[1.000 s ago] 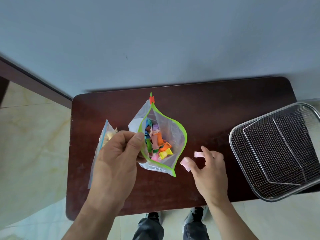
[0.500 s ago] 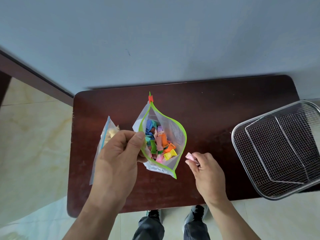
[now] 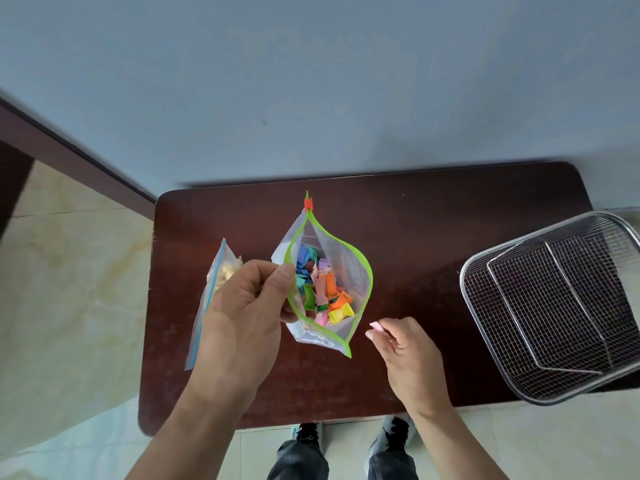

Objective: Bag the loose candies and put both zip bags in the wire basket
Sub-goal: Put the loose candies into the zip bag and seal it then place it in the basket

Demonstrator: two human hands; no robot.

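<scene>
A green-rimmed zip bag [image 3: 349, 268] with an orange slider stands open at the table's middle, holding several bright wrapped candies [image 3: 325, 292]. My left hand [image 3: 242, 317] pinches the bag's left rim and holds the mouth wide. My right hand [image 3: 408, 358] is just right of the bag's near corner, fingers closed on a pink candy [image 3: 376, 326]. A second zip bag [image 3: 211, 299] with a blue strip and pale yellow contents lies at the table's left, partly hidden behind my left hand. The wire basket [image 3: 554, 306] sits empty at the right.
The dark brown table [image 3: 433, 237] stands against a pale blue wall. The basket overhangs the table's right edge. Tiled floor lies to the left, and my shoes show below the table's near edge.
My right hand picked up the pink candy and carried it left toward the open bag's near corner. My left hand kept its hold on the rim.
</scene>
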